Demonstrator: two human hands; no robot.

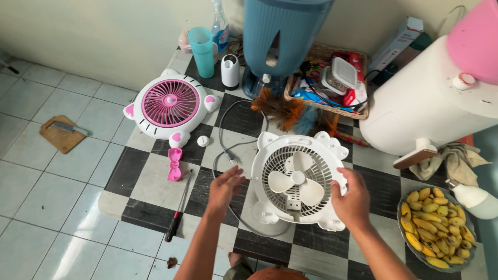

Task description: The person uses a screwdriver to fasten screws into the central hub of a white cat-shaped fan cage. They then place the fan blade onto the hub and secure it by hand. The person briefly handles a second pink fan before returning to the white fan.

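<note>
the fan looks taken apart: one white fan body (pixel 298 181) with bare blades lies on the checkered worktop (pixel 150 181), its pink grille (pixel 171 103) off to the upper left. right hand (pixel 354 199) grips the body's rim; left hand (pixel 224 187) hovers open, empty, left of it. reassembly seems undone. left of the body: one screwdriver (pixel 178 213), one pink bow (pixel 175 164), one white knob (pixel 203 140).

Both hands (pixel 224 187) (pixel 353 199) at white fan (pixel 298 179), prob. touching
</note>
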